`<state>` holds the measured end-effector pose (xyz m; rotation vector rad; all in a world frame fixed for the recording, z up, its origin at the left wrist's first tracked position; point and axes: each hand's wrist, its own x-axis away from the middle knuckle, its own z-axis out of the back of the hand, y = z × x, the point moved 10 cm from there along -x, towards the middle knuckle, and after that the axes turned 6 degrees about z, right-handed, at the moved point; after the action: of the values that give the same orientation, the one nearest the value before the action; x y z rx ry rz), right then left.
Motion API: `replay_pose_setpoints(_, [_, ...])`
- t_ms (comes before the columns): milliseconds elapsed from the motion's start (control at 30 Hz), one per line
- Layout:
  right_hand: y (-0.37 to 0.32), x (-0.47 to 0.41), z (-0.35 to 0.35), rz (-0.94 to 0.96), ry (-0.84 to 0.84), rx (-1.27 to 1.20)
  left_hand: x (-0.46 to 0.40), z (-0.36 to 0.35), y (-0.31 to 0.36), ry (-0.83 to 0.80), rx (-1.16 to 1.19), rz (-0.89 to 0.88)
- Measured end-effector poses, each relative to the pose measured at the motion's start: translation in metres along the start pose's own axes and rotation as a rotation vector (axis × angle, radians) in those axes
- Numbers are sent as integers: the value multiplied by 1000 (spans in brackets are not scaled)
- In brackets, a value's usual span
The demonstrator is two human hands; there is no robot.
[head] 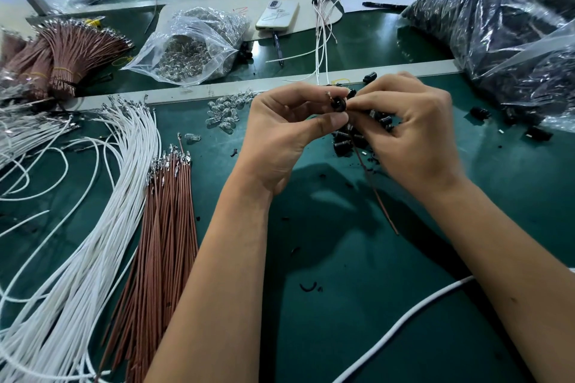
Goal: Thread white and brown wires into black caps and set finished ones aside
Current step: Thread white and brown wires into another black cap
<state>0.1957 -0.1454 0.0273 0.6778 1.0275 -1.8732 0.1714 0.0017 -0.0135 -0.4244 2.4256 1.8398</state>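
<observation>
green worktop (pixel 342 305) here. left grip (pixel 287 130) pinches a tiny cap (pixel 338 103), right grip (pixel 413 134) pinches the floppy brown wire (pixel 378 196) beside it. light stuff, probably best held near the tip.

The table (pixel 342 305) is dark green. On it lie a sheaf of white wires (pixel 102 227) and a sheaf of reddish-brown wires (pixel 165 242) with silvery tips. The cap (pixel 338 104) is glossy black, as are the loose caps (pixel 351 138). A clear bag (pixel 189 47) holds glassy pieces; the phone (pixel 278 14) is white.
</observation>
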Motion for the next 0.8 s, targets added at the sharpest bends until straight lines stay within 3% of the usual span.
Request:
replay_pose_setpoints(400, [-2, 0, 0, -5, 3, -10, 0, 0, 3, 22, 65, -2])
replay_pose_setpoints(600, [1, 2, -11, -48, -57, -60, 1, 7, -23, 70, 294, 284])
replay_pose_setpoints(800, [7, 4, -16, -87, -84, -64, 3, 12, -33, 124, 327, 379])
